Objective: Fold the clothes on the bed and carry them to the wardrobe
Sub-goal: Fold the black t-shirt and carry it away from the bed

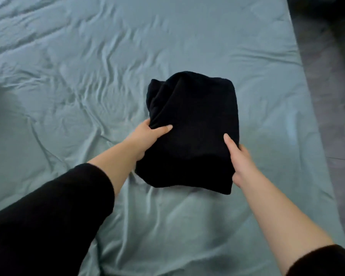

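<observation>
A folded black garment (193,132) is sitting in the middle of the bed (88,66), a little toward its right side, over a wrinkled grey-green sheet (187,226). It is bundled into a thick, roughly rectangular packet, with looser folds bunching at its far left corner. Whether it is lying fully on the sheet or is being raised slightly off it cannot be told, though a shadow is showing under its near edge.

The left hand (149,134) is gripping the garment's left edge, its thumb lying across the top of the fabric and its fingers tucking around the side and underneath. The right hand (241,162) is gripping the right edge nearer the front corner, one digit stretching along the top surface while the others are curling round the side. Both forearms are reaching in from the bottom of the view, bare up to black sleeves: the left sleeve (48,216) is filling the lower left corner, and the right sleeve (323,261) is just showing at the lower right.

Beyond the bed's right edge, a grey floor (331,96) is running alongside, and a dark object (323,6), too dim to identify, is standing at the top right corner.
</observation>
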### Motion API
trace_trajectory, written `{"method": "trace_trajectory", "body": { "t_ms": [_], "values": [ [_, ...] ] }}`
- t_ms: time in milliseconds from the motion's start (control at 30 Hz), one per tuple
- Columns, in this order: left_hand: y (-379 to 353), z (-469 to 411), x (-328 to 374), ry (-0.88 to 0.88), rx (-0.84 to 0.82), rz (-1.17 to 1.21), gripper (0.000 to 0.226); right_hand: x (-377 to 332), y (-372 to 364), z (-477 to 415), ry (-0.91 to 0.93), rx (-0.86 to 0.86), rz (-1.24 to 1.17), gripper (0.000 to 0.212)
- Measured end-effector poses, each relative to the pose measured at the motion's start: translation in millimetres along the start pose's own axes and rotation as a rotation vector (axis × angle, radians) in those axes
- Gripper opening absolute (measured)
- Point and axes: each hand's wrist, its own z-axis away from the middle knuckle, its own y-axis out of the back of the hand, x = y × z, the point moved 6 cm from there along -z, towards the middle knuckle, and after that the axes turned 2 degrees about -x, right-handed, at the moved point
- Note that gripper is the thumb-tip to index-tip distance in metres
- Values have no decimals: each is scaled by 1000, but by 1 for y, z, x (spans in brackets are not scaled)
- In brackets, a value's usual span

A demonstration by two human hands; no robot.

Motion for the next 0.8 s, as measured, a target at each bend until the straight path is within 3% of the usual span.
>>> {"method": "trace_trajectory", "body": {
  "t_ms": [67, 133, 200, 300, 400, 433, 467, 533, 600, 633, 667, 700, 733, 800],
  "values": [
    [-7, -20, -36, 121, 56, -193, 64, 38, 14, -23, -179, 1, 122, 66],
    [-3, -22, -64, 186, 172, -358, 85, 63, 29, -32, -217, 57, 241, 74],
    [-2, -10, -79, 130, 274, -495, 96, 72, 35, -31, -75, 106, 318, 74],
    [-6, 9, -92, 7, 217, -714, 84, 79, 27, -12, 185, 82, 448, 55],
    [6, 14, -90, 141, 236, -922, 85, 88, 33, -4, 141, 158, 661, 61],
    [5, 14, -78, 103, 294, -1052, 88, 81, 37, -3, 151, 239, 811, 66],
    [-4, 13, -63, -6, 343, -1149, 89, 67, 35, 0, 234, 329, 944, 69],
    [-39, 9, -30, -370, 357, -1199, 87, 29, 9, 4, 583, 375, 1031, 65],
    [-78, 6, -12, -711, 257, -1272, 77, 6, -27, -4, 878, 193, 1148, 58],
    [-89, 0, -12, -793, 195, -1358, 73, 3, -38, -15, 932, 92, 1279, 58],
    [-87, -10, -17, -770, 148, -1438, 72, 4, -37, -32, 873, 38, 1379, 63],
    [-75, -23, -28, -621, 128, -1466, 74, 6, -25, -49, 706, 42, 1395, 73],
    [-53, -34, -42, -382, 134, -1389, 78, 9, -5, -63, 483, 76, 1287, 87],
    [-11, -40, -66, 10, 202, -999, 94, 22, 30, -80, 167, 141, 830, 105]
  ]
}}
